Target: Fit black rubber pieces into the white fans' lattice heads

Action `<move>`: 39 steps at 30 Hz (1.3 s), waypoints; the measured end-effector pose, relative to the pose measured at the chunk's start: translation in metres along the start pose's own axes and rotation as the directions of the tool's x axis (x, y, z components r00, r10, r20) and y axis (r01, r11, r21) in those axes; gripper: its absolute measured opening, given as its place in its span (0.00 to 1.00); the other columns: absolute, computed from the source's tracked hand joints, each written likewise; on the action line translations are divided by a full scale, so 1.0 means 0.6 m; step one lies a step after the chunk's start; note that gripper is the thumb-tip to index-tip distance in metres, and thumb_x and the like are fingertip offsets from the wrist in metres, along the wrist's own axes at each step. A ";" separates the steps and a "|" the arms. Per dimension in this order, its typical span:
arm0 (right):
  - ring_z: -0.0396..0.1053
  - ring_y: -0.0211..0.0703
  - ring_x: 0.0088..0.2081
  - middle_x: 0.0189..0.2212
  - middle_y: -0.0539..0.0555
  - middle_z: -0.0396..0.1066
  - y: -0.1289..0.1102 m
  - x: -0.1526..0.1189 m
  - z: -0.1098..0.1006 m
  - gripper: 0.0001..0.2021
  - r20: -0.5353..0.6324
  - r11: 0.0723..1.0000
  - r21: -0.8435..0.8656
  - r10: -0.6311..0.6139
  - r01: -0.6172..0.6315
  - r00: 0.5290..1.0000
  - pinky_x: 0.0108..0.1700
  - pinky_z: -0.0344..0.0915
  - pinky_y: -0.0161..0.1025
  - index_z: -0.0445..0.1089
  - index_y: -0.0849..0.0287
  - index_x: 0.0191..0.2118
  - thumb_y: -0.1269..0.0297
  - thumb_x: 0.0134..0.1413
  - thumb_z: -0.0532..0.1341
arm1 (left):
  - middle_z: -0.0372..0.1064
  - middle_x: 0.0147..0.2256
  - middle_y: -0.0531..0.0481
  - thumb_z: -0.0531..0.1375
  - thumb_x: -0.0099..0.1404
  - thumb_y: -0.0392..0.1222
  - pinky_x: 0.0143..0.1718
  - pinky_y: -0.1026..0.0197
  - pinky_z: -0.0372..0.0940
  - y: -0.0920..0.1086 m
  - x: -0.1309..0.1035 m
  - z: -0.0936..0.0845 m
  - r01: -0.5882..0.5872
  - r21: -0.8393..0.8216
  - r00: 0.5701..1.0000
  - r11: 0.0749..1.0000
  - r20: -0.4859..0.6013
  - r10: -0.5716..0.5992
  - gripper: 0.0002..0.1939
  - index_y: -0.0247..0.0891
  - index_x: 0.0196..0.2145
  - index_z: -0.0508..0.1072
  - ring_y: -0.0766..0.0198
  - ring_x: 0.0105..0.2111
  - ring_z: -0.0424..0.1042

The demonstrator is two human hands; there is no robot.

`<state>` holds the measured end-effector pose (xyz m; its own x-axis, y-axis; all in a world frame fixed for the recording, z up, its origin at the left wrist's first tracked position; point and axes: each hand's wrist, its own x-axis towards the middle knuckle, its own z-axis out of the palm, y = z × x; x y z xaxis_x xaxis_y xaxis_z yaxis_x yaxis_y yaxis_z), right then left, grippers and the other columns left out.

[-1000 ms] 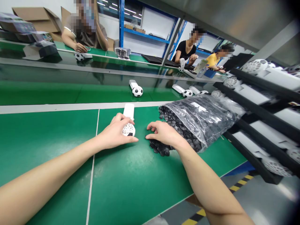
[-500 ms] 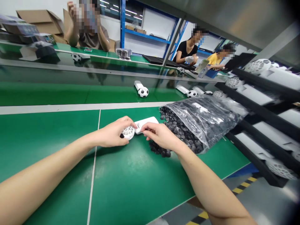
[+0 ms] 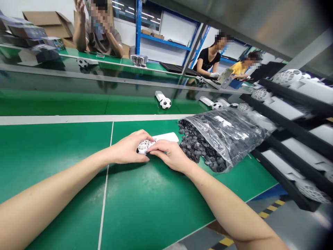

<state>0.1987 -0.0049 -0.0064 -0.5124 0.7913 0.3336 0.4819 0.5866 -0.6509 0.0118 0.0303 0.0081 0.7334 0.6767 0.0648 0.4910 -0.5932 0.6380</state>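
A white device with a football-patterned round head [image 3: 143,147] and a flat white handle [image 3: 168,137] lies on the green bench. Around the head's left side curls my left hand [image 3: 132,147], thumb at the near side and fingers over the far side. My right hand [image 3: 168,152] has its thumb and fingertips pinched at the head's right edge; whatever is in the pinch is too hidden to name. Right of it, small black pieces [image 3: 191,147] spill from the mouth of a clear plastic bag [image 3: 234,132].
Finished-looking football devices [image 3: 165,103] lie on the green conveyor [image 3: 78,102] beyond the bench. At right stands a rack of black trays [image 3: 283,173] with more white devices. Three people are across the line, one of them [image 3: 104,38] near cardboard boxes [image 3: 49,24].
My right hand has moved left, from the handle's joint to the edge of the round head. A football device on the conveyor has shifted slightly right in view.
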 end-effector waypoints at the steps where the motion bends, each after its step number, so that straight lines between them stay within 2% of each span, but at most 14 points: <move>1: 0.69 0.40 0.38 0.34 0.51 0.74 -0.001 0.001 0.002 0.07 -0.001 1.000 -0.024 -0.017 0.017 1.000 0.44 0.63 0.39 0.72 0.55 0.35 0.69 0.54 0.56 | 0.61 0.44 0.48 0.61 0.49 0.44 0.46 0.54 0.59 0.000 0.001 0.001 -0.003 0.002 1.000 1.000 -0.007 0.003 0.23 0.42 0.45 0.64 0.55 0.46 0.62; 6: 0.69 0.40 0.35 0.30 0.51 0.73 -0.004 0.005 0.008 0.05 -0.028 0.994 -0.108 -0.038 0.035 0.999 0.41 0.63 0.38 0.71 0.56 0.31 0.70 0.53 0.58 | 0.61 0.43 0.48 0.61 0.50 0.47 0.45 0.54 0.60 -0.002 0.003 0.011 0.022 0.013 0.997 1.000 -0.068 -0.021 0.22 0.40 0.43 0.65 0.55 0.45 0.62; 12: 0.67 0.39 0.32 0.27 0.50 0.71 0.000 0.010 0.005 0.03 -0.066 0.997 -0.070 0.014 -0.019 0.998 0.38 0.62 0.36 0.69 0.57 0.28 0.68 0.51 0.60 | 0.62 0.40 0.49 0.58 0.52 0.44 0.44 0.55 0.60 0.002 0.002 0.017 0.020 0.048 0.993 0.999 -0.118 -0.014 0.15 0.40 0.39 0.66 0.56 0.43 0.63; 15: 0.65 0.38 0.30 0.26 0.49 0.68 0.004 0.012 0.003 0.04 -0.075 0.996 -0.035 0.075 -0.078 0.994 0.36 0.62 0.36 0.67 0.57 0.27 0.65 0.49 0.62 | 0.62 0.39 0.49 0.58 0.53 0.43 0.43 0.55 0.60 0.005 0.001 0.015 0.011 0.047 0.994 0.999 -0.113 -0.005 0.14 0.40 0.39 0.66 0.57 0.42 0.63; 20: 0.64 0.37 0.30 0.26 0.49 0.67 0.006 0.011 0.003 0.05 -0.079 0.994 -0.003 0.109 -0.109 0.991 0.36 0.61 0.35 0.66 0.58 0.26 0.65 0.48 0.62 | 0.62 0.39 0.49 0.58 0.53 0.44 0.43 0.55 0.60 0.007 0.003 0.013 0.017 0.040 0.994 0.999 -0.110 -0.012 0.14 0.40 0.38 0.66 0.57 0.41 0.63; 27: 0.64 0.36 0.30 0.25 0.48 0.67 0.007 0.010 0.001 0.04 -0.077 0.996 -0.002 0.089 -0.089 0.993 0.35 0.60 0.35 0.68 0.57 0.27 0.65 0.49 0.62 | 0.62 0.38 0.49 0.57 0.53 0.43 0.42 0.55 0.60 0.006 0.004 0.015 0.010 0.068 0.993 0.998 -0.118 -0.002 0.12 0.40 0.37 0.67 0.57 0.40 0.63; 39: 0.63 0.35 0.29 0.25 0.48 0.67 0.013 0.009 0.002 0.04 -0.096 0.991 -0.002 0.132 -0.133 0.987 0.34 0.59 0.34 0.69 0.58 0.27 0.65 0.48 0.63 | 0.62 0.37 0.50 0.57 0.53 0.43 0.39 0.56 0.59 0.005 0.006 0.018 0.020 0.084 0.991 0.996 -0.131 -0.009 0.12 0.39 0.36 0.65 0.58 0.38 0.62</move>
<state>0.1990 0.0042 -0.0103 -0.3735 0.8747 0.3088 0.5473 0.4766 -0.6880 0.0210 0.0259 0.0020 0.6608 0.7335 0.1591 0.5438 -0.6139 0.5722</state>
